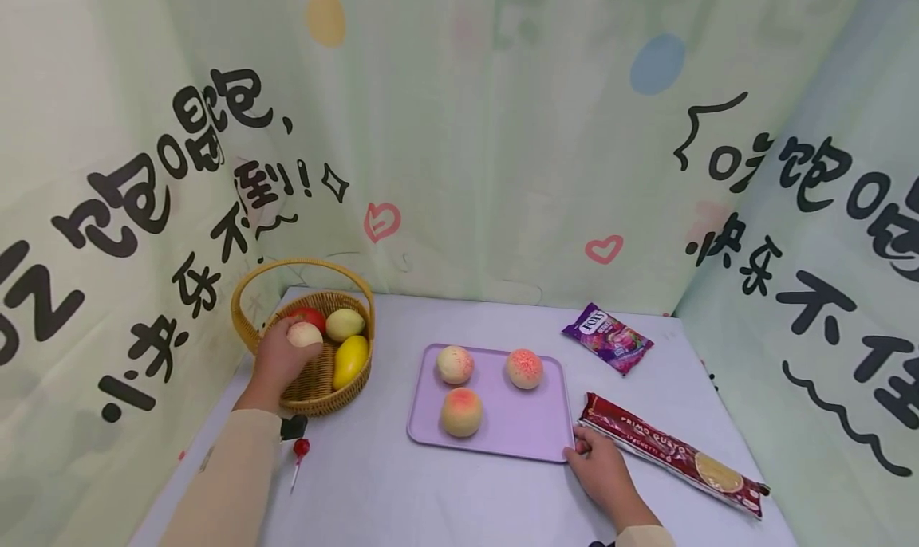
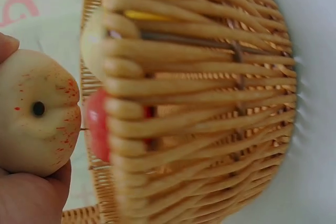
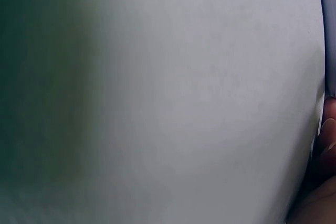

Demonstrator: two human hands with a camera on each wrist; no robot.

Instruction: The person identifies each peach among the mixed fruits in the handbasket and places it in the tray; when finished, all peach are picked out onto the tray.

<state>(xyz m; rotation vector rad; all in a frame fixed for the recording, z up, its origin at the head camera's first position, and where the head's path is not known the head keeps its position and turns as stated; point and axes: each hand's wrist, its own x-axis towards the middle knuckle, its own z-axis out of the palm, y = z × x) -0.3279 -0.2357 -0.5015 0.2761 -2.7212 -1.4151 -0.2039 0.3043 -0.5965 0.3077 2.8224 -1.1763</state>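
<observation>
My left hand grips a pale peach over the near left side of a wicker basket. The left wrist view shows this peach's red-speckled skin and a dark hole in it, level with the basket's rim. Inside the basket are a red fruit, a pale yellow-green fruit and a yellow mango. My right hand holds the near right corner of a purple tray, its fingers bent at the edge. Three peaches, one a pale peach, rest on the tray.
A red spaghetti packet lies slantwise right of the tray, beside my right hand. Behind it is a purple FOXY candy bag. A red lollipop lies near my left sleeve. Printed curtains enclose the white table.
</observation>
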